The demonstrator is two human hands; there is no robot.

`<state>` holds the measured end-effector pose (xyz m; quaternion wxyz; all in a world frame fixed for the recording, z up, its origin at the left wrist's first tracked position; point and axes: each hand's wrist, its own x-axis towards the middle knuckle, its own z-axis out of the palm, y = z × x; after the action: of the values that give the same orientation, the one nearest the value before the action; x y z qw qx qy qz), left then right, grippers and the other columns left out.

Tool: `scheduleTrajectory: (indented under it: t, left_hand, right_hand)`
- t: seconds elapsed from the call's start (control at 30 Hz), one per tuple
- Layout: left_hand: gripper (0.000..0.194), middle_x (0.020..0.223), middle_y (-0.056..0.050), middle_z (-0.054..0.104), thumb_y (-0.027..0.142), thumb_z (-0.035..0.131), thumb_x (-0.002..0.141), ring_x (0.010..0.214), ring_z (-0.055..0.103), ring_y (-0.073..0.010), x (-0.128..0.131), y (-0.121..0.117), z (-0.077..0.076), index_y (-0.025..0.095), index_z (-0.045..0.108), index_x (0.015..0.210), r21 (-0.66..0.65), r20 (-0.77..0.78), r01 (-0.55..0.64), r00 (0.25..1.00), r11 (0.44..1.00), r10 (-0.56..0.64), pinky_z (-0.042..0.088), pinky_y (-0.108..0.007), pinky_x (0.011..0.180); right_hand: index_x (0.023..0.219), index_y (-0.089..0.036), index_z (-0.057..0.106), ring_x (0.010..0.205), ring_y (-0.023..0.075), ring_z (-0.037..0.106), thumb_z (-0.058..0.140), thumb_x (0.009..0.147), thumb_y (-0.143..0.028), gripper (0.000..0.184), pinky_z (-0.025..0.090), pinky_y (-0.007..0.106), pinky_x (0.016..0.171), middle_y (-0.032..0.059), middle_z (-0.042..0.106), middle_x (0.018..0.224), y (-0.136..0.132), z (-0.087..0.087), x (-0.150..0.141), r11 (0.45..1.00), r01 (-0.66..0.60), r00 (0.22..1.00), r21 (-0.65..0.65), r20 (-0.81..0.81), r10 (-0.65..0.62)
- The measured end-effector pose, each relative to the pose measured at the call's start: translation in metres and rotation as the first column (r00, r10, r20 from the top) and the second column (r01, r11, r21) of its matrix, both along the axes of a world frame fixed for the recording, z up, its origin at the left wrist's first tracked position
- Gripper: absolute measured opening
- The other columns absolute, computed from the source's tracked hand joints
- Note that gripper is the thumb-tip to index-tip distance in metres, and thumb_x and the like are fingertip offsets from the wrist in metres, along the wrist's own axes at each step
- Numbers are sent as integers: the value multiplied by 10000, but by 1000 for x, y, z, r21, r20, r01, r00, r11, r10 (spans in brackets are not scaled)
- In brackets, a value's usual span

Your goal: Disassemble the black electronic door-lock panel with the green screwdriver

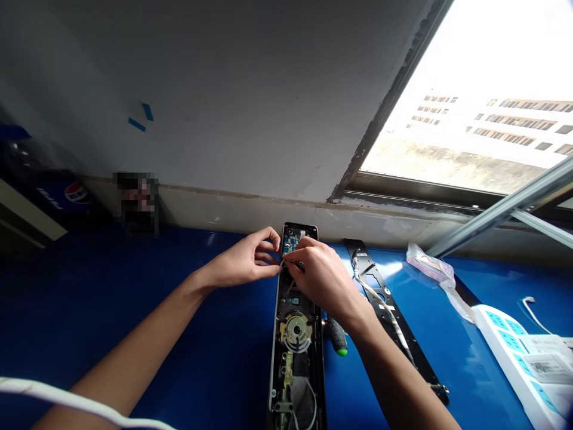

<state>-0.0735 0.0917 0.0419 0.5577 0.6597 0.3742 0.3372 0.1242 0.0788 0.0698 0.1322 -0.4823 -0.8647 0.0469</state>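
A long black electronic door lock body [295, 358] lies open on the blue tabletop, showing a brass-coloured latch mechanism [295, 331] and a blue circuit board [290, 242] at its far end. My left hand [250, 260] curls beside the board at the lock's left edge. My right hand [317, 278] covers the upper lock, its fingertips pinching a thin wire [283, 261] near the board. The wire's far end is hidden by my fingers.
To the right lie a black slotted metal plate [385, 310] with a white ribbon cable, a screwdriver with a green-tipped handle [338, 337], a plastic bag [430, 266] and a white power strip [505, 346]. An aluminium rail [505, 209] crosses the upper right. A white cable [58, 397] crosses the lower left.
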Motion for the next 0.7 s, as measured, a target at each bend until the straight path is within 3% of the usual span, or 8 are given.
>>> scheduleTrajectory:
  t: [0.27, 0.37, 0.53, 0.7]
  left_hand:
    - [363, 1034, -25, 648, 166, 756, 777, 981, 695, -204, 4, -6, 3, 218, 479, 1005, 68, -119, 23, 993, 997, -15, 598, -334, 824]
    - [362, 1054, -28, 636, 169, 749, 779, 995, 704, -217, 7, -12, 3, 220, 490, 1027, 94, -169, 19, 986, 995, -3, 608, -334, 811]
    - [401, 1266, -74, 565, 215, 728, 830, 1003, 726, -222, 12, -27, -2, 237, 451, 1119, 86, -190, -12, 981, 996, 28, 624, -346, 810]
    - [556, 1499, -133, 443, 243, 716, 870, 993, 731, -205, 17, -54, -14, 289, 387, 1315, 92, -181, -55, 981, 994, 71, 633, -366, 831]
  right_hand:
    - [916, -209, 800, 782, 155, 580, 576, 931, -129, 239, 360, 277, 623, 58, 633, 928, -7, 11, 13, 983, -180, 983, 27, 47, 178]
    - [1011, -202, 791, 795, 159, 578, 545, 947, -114, 269, 400, 276, 654, 70, 637, 972, -8, 12, 19, 972, -228, 973, 47, 35, 227]
    - [1149, -211, 758, 939, 181, 610, 506, 1018, -180, 285, 492, 297, 796, 84, 652, 1078, -10, 3, 29, 959, -259, 960, 113, -82, 269]
    - [1109, -167, 745, 983, 210, 581, 501, 1027, -204, 260, 499, 343, 851, 112, 662, 1065, -33, -2, 37, 947, -279, 939, 161, -162, 304]
